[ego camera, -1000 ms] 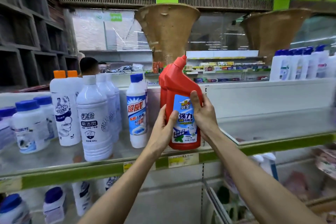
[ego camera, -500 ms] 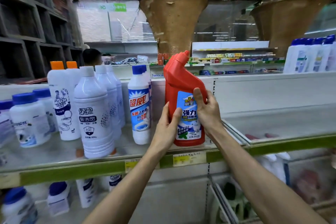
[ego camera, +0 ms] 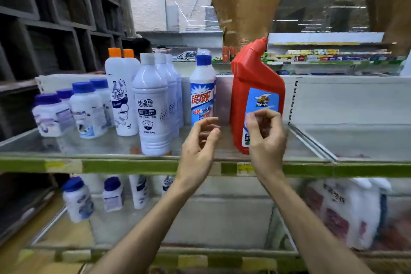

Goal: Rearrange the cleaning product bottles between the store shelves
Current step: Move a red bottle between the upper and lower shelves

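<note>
Red bottle (ego camera: 255, 78) upright on upper shelf (ego camera: 111, 165), near front edge, right end of row, just right of blue-capped bottle (ego camera: 202, 95). Left grip (ego camera: 198, 148) loosely curled, holds nothing, in front of gap between the two. Right grip (ego camera: 266, 140) loosely curled, holds nothing, in front of red bottle's label; contact: cannot tell. White bottles (ego camera: 152, 118) further left.
</note>
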Available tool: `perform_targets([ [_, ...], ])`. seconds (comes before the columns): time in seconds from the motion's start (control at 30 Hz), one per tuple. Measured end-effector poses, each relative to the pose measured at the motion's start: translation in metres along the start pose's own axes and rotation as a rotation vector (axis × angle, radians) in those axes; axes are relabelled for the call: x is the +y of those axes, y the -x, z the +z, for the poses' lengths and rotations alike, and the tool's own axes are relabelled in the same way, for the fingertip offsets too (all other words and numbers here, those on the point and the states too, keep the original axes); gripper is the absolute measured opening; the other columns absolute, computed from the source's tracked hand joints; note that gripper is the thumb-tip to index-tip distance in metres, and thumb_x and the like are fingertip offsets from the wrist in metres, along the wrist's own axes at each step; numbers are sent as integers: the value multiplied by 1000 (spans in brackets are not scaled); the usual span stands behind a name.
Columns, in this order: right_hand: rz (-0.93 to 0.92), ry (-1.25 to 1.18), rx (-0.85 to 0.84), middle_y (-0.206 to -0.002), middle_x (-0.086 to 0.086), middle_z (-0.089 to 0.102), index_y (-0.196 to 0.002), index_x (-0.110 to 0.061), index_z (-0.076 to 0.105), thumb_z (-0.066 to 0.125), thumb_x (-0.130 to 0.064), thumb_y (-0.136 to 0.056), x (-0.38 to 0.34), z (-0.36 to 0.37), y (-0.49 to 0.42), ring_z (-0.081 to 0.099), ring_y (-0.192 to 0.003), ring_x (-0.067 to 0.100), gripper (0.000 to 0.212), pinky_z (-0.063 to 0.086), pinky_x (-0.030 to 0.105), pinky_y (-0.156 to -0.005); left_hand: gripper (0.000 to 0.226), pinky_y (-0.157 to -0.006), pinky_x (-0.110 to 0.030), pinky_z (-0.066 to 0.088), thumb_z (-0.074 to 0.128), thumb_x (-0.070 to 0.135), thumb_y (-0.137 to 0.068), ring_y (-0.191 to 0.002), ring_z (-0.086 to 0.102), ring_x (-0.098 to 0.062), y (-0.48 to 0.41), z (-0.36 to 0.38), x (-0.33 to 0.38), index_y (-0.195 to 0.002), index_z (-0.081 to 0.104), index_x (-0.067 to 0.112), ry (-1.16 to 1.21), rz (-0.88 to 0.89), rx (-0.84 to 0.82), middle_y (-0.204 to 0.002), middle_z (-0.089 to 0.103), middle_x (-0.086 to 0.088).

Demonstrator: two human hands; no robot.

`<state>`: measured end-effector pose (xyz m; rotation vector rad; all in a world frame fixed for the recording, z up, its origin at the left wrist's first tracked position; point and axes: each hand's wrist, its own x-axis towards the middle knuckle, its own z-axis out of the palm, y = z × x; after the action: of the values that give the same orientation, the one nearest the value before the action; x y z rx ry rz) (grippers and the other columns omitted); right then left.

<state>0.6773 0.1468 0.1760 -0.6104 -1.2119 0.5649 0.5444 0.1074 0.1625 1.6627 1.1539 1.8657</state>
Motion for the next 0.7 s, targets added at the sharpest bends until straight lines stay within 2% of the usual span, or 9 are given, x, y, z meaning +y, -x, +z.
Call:
perform_targets([
  [0.07, 13, -23, -76, -82, -4, 57, -93, -16, 58, 64, -14, -97, -5, 16, 15, 53, -70, -1, 8, 43, 11, -69, 18, -81, -33, 57, 55, 20, -99, -86, 69, -19, 10, -17, 5, -115, 62, 14, 25, 2, 26, -101, 70, -9],
  [0.13, 32, -42, -135, -81, -7, 59, -93, -17, 58, 63, -14, -97, -8, 30, 30, 55, -70, -2, 7, 43, 11, -69, 14, -73, -27, 55, 51, 12, -102, -75, 66, -19, 18, -36, 10, -108, 63, 13, 34, -2, 42, -89, 69, -2],
  [0.27, 65, -77, -252, -74, -10, 58, -87, -21, 60, 61, -12, -98, -12, 57, 59, 51, -65, 0, 14, 43, 15, -64, 19, -63, -25, 53, 48, 10, -102, -60, 62, -17, 33, -82, 11, -99, 66, 13, 27, 8, 104, -73, 62, 5],
  [0.43, 138, -95, -374, -64, -12, 56, -82, -15, 62, 63, -20, -97, -6, 87, 109, 50, -61, 7, 16, 43, 21, -61, 20, -55, -25, 50, 46, 10, -102, -53, 57, -17, 61, -141, -1, -99, 64, 2, 72, -34, 132, -67, 60, -2],
  [0.6, 248, -74, -385, -59, -9, 54, -81, -7, 62, 61, -12, -98, -2, 131, 162, 49, -55, 5, 18, 42, 19, -55, 19, -54, -30, 50, 46, 11, -102, -52, 55, -21, 85, -216, -21, -99, 64, 5, 103, -122, 143, -62, 59, -2],
  [0.7, 308, -58, -386, -58, -6, 53, -81, -2, 62, 60, -15, -97, 1, 164, 195, 48, -54, 7, 21, 41, 20, -52, 21, -55, -32, 51, 46, 11, -102, -54, 56, -23, 96, -270, -30, -99, 65, 4, 116, -154, 146, -62, 59, -4],
])
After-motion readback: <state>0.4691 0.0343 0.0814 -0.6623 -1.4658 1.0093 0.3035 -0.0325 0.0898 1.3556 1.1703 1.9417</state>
